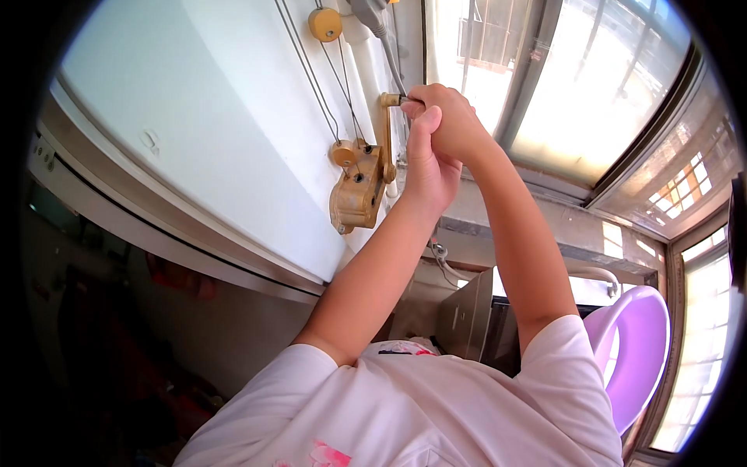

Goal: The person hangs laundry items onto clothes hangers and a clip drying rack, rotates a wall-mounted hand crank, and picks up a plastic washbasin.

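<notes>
A tan hand-crank winch (358,189) is fixed to the white wall, with its crank arm (387,140) pointing up. At the top of that arm my right hand (450,121) is closed around the crank handle (394,100). My left hand (433,173) is pressed against the right one from below, its thumb up and bent over; its fingers are mostly hidden, so what they grip does not show. Thin cables (342,78) run up from the winch past a round yellow pulley (325,25).
A grey plug and cord (381,27) hang near the pulley. Barred windows (591,93) stand at the right. Below are a dark-fronted appliance (475,315) and a purple basin (640,350) on its side. A curved pale edge (194,241) borders the wall at lower left.
</notes>
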Available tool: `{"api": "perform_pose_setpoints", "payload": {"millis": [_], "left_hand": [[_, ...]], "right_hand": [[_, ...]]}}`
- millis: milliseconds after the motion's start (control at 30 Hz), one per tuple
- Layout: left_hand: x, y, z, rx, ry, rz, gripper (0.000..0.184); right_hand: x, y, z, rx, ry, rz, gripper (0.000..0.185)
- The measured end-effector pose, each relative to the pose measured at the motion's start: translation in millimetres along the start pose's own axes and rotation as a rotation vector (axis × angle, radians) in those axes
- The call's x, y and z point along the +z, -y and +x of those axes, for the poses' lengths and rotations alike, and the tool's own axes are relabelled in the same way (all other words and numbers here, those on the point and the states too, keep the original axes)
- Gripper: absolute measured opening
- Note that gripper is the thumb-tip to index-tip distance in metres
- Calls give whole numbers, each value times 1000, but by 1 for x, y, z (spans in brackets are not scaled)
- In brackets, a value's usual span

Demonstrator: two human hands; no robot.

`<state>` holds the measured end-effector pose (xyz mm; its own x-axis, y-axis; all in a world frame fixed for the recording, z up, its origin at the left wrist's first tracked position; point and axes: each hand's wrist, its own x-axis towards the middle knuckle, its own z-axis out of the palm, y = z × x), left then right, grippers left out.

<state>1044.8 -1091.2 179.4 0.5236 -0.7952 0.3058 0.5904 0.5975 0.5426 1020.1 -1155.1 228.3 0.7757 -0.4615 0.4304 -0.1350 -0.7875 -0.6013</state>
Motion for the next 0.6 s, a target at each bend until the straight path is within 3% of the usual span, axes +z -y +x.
{"api": "perform_pose_setpoints", "payload": {"millis": [600], "left_hand": [[-83,65,-16,-237,-397,-23,51]], "right_hand": [[74,-101,-21,219,281,-15,26]]}}
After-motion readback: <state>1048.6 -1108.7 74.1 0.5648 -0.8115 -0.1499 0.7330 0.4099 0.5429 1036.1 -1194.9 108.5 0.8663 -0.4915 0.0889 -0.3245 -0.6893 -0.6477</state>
